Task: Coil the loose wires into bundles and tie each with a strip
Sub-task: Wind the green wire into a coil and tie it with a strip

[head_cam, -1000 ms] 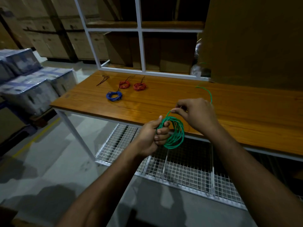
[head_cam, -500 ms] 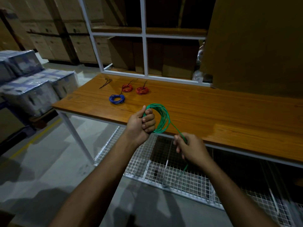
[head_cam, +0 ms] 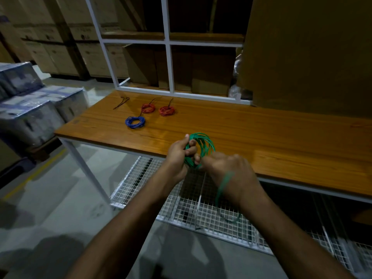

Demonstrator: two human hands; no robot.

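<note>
Left hand (head_cam: 179, 153) gripping a coil of thin green wire (head_cam: 201, 147) over the wooden bench edge (head_cam: 231, 125), right hand (head_cam: 229, 170) pinching its loose blurred tail beside the coil, blue wire bundle (head_cam: 134, 122) and two red wire bundles (head_cam: 158, 109) behind

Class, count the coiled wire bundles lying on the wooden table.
3: a blue bundle nearest the front edge, and two red bundles side by side behind it. The green coil is in the hands, not lying down.

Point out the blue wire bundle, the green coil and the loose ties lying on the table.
blue wire bundle (head_cam: 135, 122), head view, on its near rim of loops.
green coil (head_cam: 207, 144), head view, on its right arc, clear of the fingers.
loose ties (head_cam: 121, 102), head view, midway along the dark strips.
</note>
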